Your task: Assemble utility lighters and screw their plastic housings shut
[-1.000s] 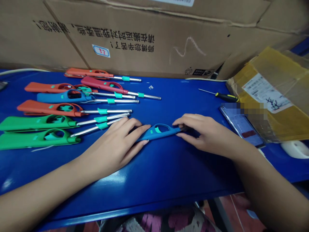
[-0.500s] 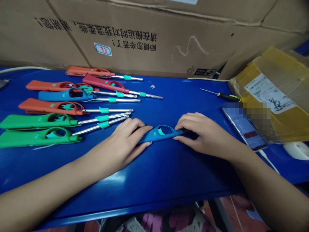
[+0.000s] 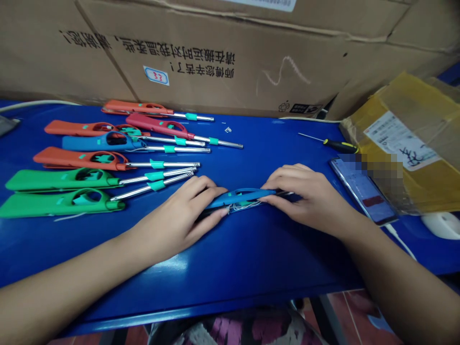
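Note:
Both hands hold a blue stick lighter (image 3: 241,195) low over the table. My left hand (image 3: 196,203) is closed round its handle end, fingers on top and thumb at the near side. At the nozzle end, my right hand (image 3: 302,189) pinches the casing between thumb and fingers. A gap runs along the near side of the casing, where pale wires and a turquoise piece show. The metal tube is mostly hidden by my right fingers. Left of it lie two green lighters (image 3: 63,179), several orange lighters (image 3: 75,157), a red lighter (image 3: 158,124) and another blue lighter (image 3: 97,143), with silvery tubes.
Tiny screws (image 3: 228,129) lie on the blue table (image 3: 230,268) ahead of my hands. A screwdriver (image 3: 339,145), a phone (image 3: 362,189), a taped yellow-brown package (image 3: 388,112) and a white rounded object (image 3: 442,224) are at the right. A large cardboard box (image 3: 201,28) blocks the back.
The blue lighter in my hands has rolled, so its near side has opened to a gap with wires showing. Both hands keep nearly the same place.

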`<action>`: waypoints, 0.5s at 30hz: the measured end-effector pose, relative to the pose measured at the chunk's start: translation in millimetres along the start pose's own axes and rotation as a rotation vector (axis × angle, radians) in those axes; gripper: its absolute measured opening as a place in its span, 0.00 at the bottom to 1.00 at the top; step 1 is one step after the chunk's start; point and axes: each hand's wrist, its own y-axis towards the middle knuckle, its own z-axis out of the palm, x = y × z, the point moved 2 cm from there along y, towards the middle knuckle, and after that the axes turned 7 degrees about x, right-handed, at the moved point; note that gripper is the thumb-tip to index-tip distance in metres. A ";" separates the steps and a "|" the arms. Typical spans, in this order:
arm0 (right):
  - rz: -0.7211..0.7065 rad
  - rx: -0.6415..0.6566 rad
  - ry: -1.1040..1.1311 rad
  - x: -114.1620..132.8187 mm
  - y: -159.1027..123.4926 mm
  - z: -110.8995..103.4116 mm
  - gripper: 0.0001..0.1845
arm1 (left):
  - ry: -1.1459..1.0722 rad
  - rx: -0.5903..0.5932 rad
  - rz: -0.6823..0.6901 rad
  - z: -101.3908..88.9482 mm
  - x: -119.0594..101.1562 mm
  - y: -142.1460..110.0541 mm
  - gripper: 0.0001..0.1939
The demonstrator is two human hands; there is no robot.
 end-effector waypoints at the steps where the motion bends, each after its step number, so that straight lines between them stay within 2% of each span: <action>1: 0.014 -0.013 0.006 -1.0 -0.3 -1.0 0.05 | -0.011 -0.011 -0.012 -0.8 0.5 0.1 0.15; 5: 0.076 -0.022 0.056 -8.4 -4.0 -8.2 0.08 | -0.025 -0.080 -0.044 -3.8 2.7 0.7 0.15; 9: 0.062 0.107 0.124 -14.6 -6.7 -13.2 0.04 | 0.027 -0.130 -0.070 -4.0 3.8 1.1 0.19; 12: 0.070 0.159 0.154 -16.0 -6.0 -12.3 0.06 | 0.043 -0.127 -0.060 -3.7 2.7 0.4 0.22; 15: 0.128 0.159 0.228 -16.1 -3.2 -7.9 0.07 | 0.051 -0.093 -0.030 -3.0 1.0 -1.0 0.24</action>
